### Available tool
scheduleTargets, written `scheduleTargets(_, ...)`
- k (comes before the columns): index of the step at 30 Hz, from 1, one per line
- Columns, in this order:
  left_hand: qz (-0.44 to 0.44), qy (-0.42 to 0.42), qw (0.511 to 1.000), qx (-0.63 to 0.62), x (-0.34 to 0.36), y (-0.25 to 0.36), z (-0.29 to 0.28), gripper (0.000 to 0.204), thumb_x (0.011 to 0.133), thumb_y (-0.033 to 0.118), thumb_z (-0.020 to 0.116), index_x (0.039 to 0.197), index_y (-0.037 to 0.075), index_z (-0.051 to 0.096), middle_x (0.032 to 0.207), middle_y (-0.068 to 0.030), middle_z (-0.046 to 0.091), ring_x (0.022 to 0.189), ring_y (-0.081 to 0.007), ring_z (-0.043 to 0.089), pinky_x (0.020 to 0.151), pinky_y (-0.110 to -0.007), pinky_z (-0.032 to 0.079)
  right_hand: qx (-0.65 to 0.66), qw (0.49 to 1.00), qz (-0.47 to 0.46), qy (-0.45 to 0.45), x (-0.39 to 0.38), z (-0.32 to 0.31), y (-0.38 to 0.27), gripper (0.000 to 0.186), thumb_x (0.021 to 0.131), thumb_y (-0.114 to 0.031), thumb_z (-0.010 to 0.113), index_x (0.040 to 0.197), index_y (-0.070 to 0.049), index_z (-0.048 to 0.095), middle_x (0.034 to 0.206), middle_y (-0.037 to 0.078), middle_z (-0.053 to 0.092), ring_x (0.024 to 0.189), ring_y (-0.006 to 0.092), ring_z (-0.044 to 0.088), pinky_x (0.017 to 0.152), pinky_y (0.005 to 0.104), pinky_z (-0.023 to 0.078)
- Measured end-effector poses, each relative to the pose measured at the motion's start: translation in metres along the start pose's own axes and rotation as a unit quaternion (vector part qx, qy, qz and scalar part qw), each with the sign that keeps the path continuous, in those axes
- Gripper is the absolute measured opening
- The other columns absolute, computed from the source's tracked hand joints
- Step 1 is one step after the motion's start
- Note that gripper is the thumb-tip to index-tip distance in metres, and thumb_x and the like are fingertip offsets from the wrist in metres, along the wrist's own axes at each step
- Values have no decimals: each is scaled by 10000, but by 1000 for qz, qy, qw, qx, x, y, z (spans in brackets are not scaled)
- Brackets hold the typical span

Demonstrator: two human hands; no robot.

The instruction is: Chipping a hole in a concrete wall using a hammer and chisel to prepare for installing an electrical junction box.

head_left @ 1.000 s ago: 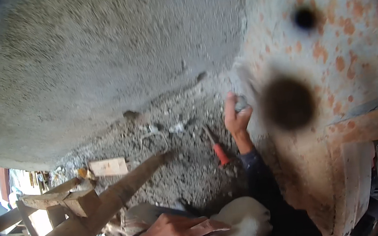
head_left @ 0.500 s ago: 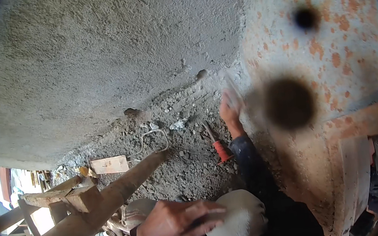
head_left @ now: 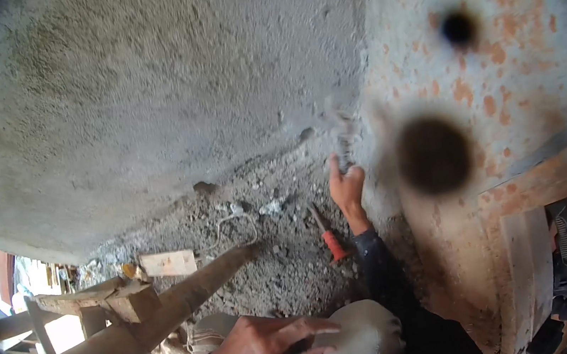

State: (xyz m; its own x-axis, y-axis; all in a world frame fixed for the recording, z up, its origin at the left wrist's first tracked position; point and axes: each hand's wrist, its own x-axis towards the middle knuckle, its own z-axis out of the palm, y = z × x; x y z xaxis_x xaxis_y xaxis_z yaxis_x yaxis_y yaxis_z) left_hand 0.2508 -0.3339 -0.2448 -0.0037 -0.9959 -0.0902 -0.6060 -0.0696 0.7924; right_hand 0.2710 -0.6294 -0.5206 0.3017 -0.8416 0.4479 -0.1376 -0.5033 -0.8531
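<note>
My right hand [head_left: 348,188] reaches up to the foot of the grey plastered wall [head_left: 211,65], near the corner. Its fingers are closed on a narrow grey blade-like tool [head_left: 344,146], smeared by motion, whose exact kind I cannot make out. Rough wet-looking plaster shows around its tip. Below, on the rubble, lies a chisel [head_left: 332,242] with a red handle and a metal shaft. My left hand [head_left: 270,347] is by my light-covered knee [head_left: 359,339], its fingers and thumb apart and holding nothing.
A thick round pole [head_left: 171,305] slants in from the lower left, with wood blocks [head_left: 131,301] against it. Grey rubble [head_left: 268,279] lies along the wall, with a bent wire loop [head_left: 235,220] and a short board [head_left: 168,264]. A pale, orange-spotted surface [head_left: 484,72] rises at right.
My right hand has dropped slightly, and the tool's tip now shows against rough plaster near the corner. My left hand stays by the knee. The view has shifted a little.
</note>
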Motion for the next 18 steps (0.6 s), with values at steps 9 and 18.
scheduleTargets(9,6,8,1000,9,-2,-4,1,286,874,259,706,1105,101,642,966,-69,730,626,-186,705,531,-309,583,-8,999,37,2,-21,0,0,422,938,-183,549,593,55,500,476,83,427,434,211,453,467,394,362)
scheduleTargets(18,-5,27,1000,4,-1,1,3,281,850,282,729,1061,106,673,953,-64,731,629,-193,703,555,-297,576,-93,995,27,-34,-3,-5,1,476,954,-271,543,601,47,527,510,64,524,438,196,500,460,404,387)
